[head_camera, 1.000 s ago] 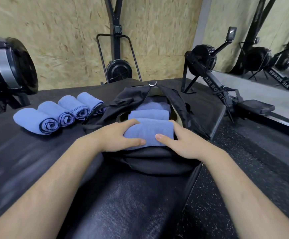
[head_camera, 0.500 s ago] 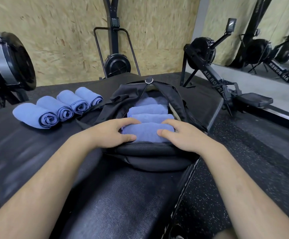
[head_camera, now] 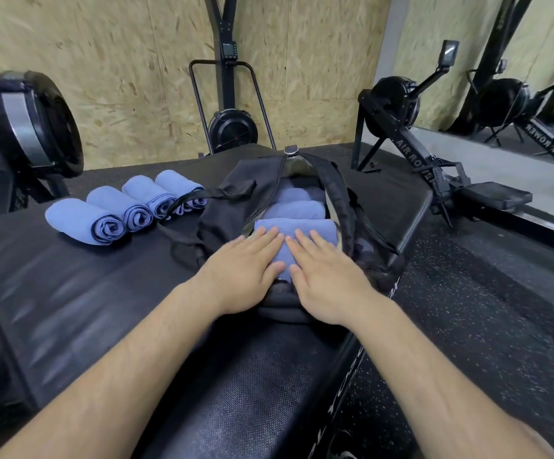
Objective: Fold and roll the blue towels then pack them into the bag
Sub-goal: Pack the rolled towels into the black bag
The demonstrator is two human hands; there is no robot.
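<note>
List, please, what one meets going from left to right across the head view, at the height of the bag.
Fan wheel machine → row of four rolled blue towels → black bag → rowing machine.

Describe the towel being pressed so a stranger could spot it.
Find the open black bag on the dark mat. Three blue towels lie inside in a row; it is the nearest towel, the only one under the left hand and right hand.

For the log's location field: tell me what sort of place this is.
Most likely a gym. An air rower labelled AIR ROWER stands on the right, a fan machine stands against the chipboard wall, a wall mirror reflects more equipment, and the floor is speckled rubber flooring.
</note>
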